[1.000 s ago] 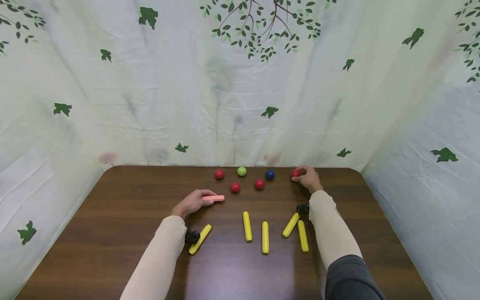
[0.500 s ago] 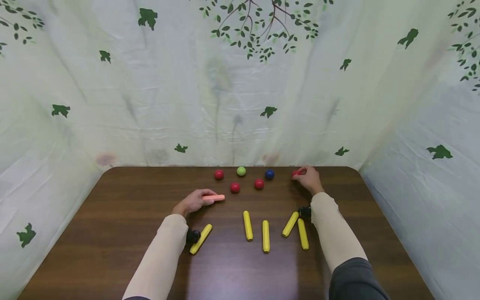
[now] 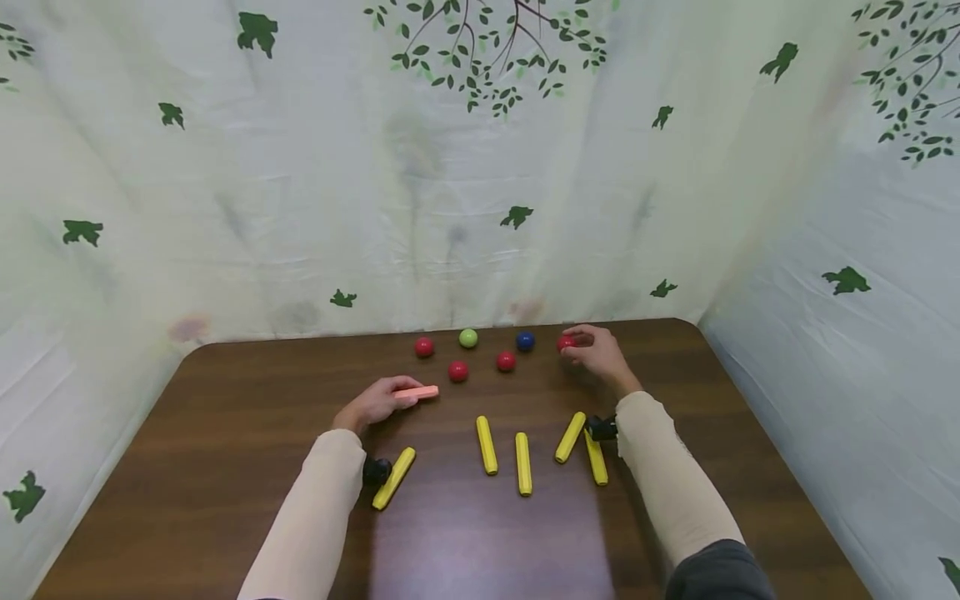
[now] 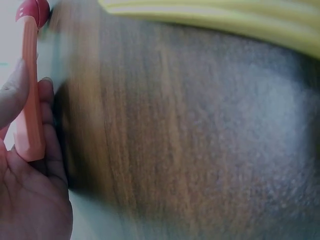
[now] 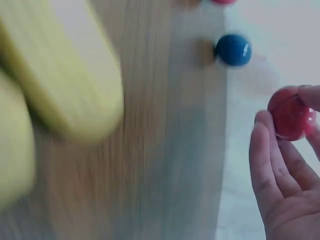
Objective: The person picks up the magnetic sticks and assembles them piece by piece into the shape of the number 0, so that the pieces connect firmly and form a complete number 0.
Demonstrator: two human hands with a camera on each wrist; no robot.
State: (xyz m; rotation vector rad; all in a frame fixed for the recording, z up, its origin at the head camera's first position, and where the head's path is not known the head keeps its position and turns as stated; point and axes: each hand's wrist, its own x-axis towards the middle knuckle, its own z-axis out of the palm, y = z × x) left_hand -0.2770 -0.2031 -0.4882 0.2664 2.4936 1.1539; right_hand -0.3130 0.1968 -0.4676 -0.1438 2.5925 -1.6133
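Observation:
My left hand [image 3: 380, 402] grips a salmon-orange ribbed stick [image 3: 417, 392] between thumb and fingers, at the left of the balls. In the left wrist view the stick [image 4: 30, 95] lies along the fingers, and its far end overlaps a red ball [image 4: 37, 11]. At the back right of the table, my right hand [image 3: 596, 354] pinches a red ball [image 3: 565, 342] at its fingertips. The right wrist view shows this ball [image 5: 290, 112] between thumb and fingers. A blue ball [image 3: 525, 341] sits just left of it.
Along the back of the brown table [image 3: 225, 433] lie a green ball [image 3: 468, 338] and more red balls [image 3: 458, 371]. Several yellow sticks are spread nearer the front, one [image 3: 393, 479] by the left wrist, another [image 3: 596, 458] partly under the right wrist camera. A pale leaf-print cloth [image 3: 420, 208] hangs behind.
The right hand has shifted a little left with its red ball, closer to the blue ball. The left hand keeps its place with the orange stick. The head view has turned slightly.

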